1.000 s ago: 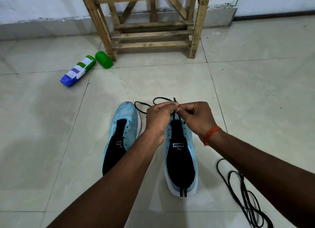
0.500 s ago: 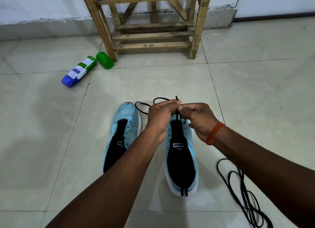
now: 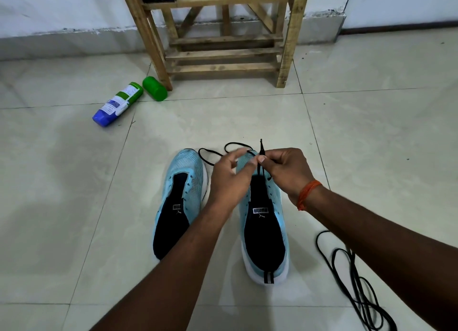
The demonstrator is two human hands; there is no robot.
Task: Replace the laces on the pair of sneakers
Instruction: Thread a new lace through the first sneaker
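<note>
Left hand (image 3: 230, 179) has let go, grip slack | right hand (image 3: 287, 172) alone pinches the black lace (image 3: 261, 147) end above the right sneaker (image 3: 266, 234) on the floor (image 3: 371, 137) | handover done; threading toe eyelets likely next; left sneaker (image 3: 182, 194) unlaced.

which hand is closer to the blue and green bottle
Left. The left hand is right of the bottle, by the right sneaker; the right hand, pinching the black lace, is farther right.

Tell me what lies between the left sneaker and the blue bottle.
Only bare floor tile, crossed by a grout line, in the head view. The bottle and left sneaker lie apart.
</note>
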